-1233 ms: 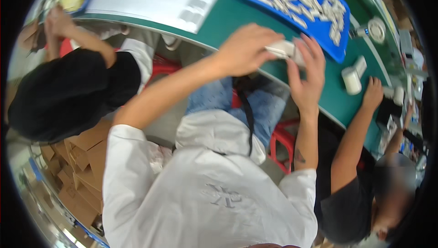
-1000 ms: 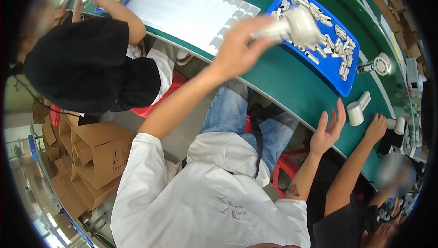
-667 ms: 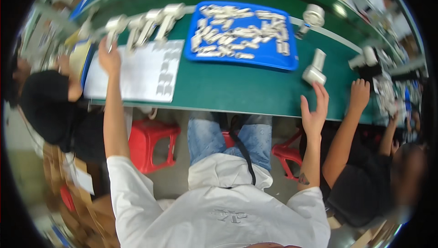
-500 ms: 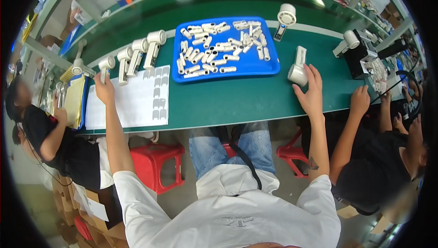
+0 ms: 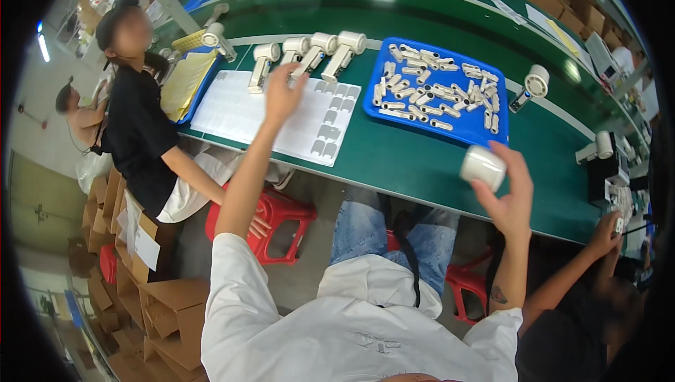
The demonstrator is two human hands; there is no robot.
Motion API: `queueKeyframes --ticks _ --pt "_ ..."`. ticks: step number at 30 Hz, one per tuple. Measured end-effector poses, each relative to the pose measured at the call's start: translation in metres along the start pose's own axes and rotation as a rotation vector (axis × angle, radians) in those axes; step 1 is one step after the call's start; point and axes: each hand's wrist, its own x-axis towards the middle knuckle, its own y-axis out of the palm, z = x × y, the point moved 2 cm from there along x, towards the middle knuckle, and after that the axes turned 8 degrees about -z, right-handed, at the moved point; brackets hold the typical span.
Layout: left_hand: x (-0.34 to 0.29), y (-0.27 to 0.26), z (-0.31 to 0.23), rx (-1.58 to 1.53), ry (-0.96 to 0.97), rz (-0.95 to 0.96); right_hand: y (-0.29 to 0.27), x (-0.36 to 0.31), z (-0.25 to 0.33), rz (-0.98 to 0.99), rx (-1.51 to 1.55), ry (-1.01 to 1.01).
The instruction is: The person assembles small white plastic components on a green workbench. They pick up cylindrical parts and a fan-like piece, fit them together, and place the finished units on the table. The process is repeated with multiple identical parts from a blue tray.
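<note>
My right hand (image 5: 517, 195) is closed around a white handheld fan (image 5: 483, 168), lifted off the table near its front edge; the fan is blurred and only its round head shows plainly. Over the white sheet (image 5: 295, 139) at left, my left hand (image 5: 283, 97) has its fingers apart and seems to hold nothing. Its fingertips overlap the row of fans in view, so contact is unclear. Several white fans stand there, among them one at the left end (image 5: 261, 65) and one at the right end (image 5: 344, 55). Grey shapes mark the sheet's right side.
A blue tray (image 5: 422, 127) of small white parts lies in the middle. Another fan (image 5: 536, 83) stands right of it. Yellow papers (image 5: 186, 86) lie at left, beside a person in black (image 5: 144, 115). At right, a co-worker's hand (image 5: 605, 238) is near a black device (image 5: 608, 171).
My right hand has picked up the fan that lay on the table. My left hand has come off the leftmost fan and moved rightward. The view has turned left.
</note>
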Motion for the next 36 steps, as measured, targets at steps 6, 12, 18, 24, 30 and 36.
queueKeyframes --ticks 6,12,18,24,30,36 --pt "-0.023 0.029 -0.079 -0.115 -0.108 0.371 0.090 0.000 0.011 0.274 -0.001 -0.096" --pt "-0.029 0.002 -0.057 -0.027 -0.089 0.524 0.086 -0.017 0.000 0.362 -0.103 -0.109" --pt "-0.036 0.009 -0.085 -0.146 0.011 0.471 0.063 -0.023 -0.033 0.352 -0.203 -0.012" --pt "-0.015 0.066 -0.161 -0.242 0.120 0.511 0.072 -0.037 -0.033 0.253 -0.161 0.082" --pt "-0.010 0.101 -0.149 -0.159 0.158 0.795 0.057 -0.048 -0.039 0.177 -0.102 0.077" --pt "-0.017 0.090 -0.151 -0.175 0.043 0.715 0.039 -0.043 -0.037 0.031 -0.039 0.093"
